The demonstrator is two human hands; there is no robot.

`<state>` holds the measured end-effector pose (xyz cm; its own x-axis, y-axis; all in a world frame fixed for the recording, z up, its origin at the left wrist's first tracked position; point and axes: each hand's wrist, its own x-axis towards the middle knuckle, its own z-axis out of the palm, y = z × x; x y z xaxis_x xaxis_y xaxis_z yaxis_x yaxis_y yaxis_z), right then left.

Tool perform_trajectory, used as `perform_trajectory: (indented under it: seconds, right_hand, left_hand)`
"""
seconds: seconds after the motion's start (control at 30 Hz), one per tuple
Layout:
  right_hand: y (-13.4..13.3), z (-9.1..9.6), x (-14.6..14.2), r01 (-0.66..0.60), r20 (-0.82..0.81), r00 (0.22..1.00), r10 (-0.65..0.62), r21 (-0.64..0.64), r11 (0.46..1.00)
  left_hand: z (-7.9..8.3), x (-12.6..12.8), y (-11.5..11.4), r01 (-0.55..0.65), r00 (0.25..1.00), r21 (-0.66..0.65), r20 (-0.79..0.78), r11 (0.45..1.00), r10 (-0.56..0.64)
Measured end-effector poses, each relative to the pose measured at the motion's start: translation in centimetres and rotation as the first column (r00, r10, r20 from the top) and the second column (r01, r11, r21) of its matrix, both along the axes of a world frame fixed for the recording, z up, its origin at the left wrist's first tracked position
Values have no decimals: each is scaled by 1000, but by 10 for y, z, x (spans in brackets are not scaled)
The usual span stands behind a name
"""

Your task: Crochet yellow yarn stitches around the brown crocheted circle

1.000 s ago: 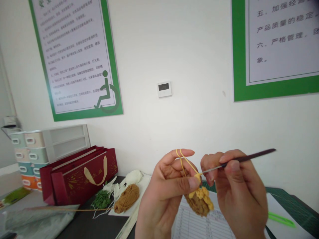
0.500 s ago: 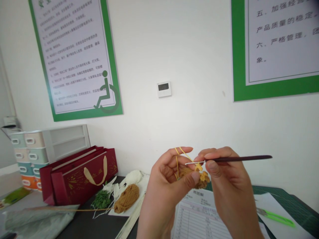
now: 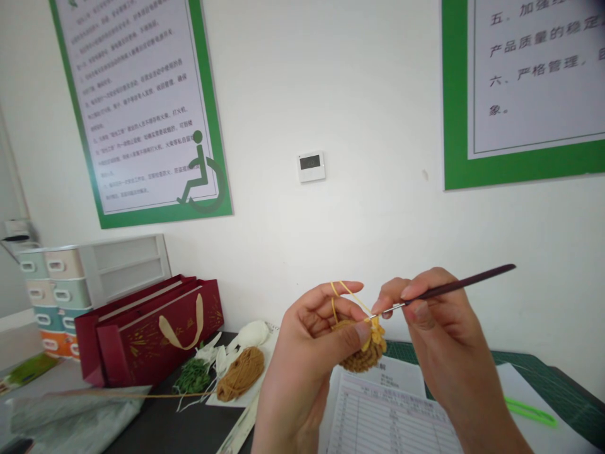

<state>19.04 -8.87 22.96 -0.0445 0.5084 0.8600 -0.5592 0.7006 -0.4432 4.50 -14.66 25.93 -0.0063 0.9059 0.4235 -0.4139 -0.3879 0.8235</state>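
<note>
My left hand (image 3: 312,340) pinches a small crocheted piece (image 3: 363,356), brown below with a yellow edge on top. Yellow yarn (image 3: 350,294) loops over the raised index finger of that hand and runs down to the stitches. In my right hand (image 3: 439,328) is a crochet hook (image 3: 466,279) with a dark handle, held like a pen and slanting up to the right. Its metal tip meets the yellow edge beside my left fingertips; whether it sits inside a loop is too small to tell.
Below my hands lie printed sheets (image 3: 392,416) on a green cutting mat (image 3: 539,372), with a bright green cutter (image 3: 532,411) at right. Brown yarn (image 3: 241,373), green yarn (image 3: 193,376) and white yarn (image 3: 253,335) lie left, near a red gift bag (image 3: 155,328) and a drawer unit (image 3: 66,293).
The hook has tilted, its handle end rising and its tip dropping toward the stitches. My right hand has shifted slightly right, and the crocheted piece has turned to show more of its brown side.
</note>
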Motion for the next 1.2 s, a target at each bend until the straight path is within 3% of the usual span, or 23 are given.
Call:
perform_trajectory:
  seconds: [0.3,0.5,0.6,0.77,0.87,1.1,1.2]
  right_hand:
    - [-8,5,7,211,39,974,-225,218,953]
    - [-11,6,7,311,42,939,-342,326,893]
    - [-12,7,9,373,41,902,-430,429,823]
    - [-11,11,12,432,20,823,-568,626,649]
    - [-10,13,11,440,-4,810,-587,664,604]
    - [-9,8,3,450,-41,835,-549,624,639]
    - [-7,2,-2,442,-17,861,-508,516,734]
  left_hand:
    - [-3,-3,1,3,1000,-18,15,1000,-3]
    - [2,0,-4,-66,998,-52,7,996,66]
    - [3,1,-5,-83,997,-53,0,995,83]
    - [0,-1,-3,-64,998,-34,-25,997,63]
    - [0,-2,-3,-40,999,-15,-27,999,40]
    - [1,1,-8,-4,1000,-21,-2,1000,4]
    - [2,3,-9,5,999,-23,35,1000,-4]
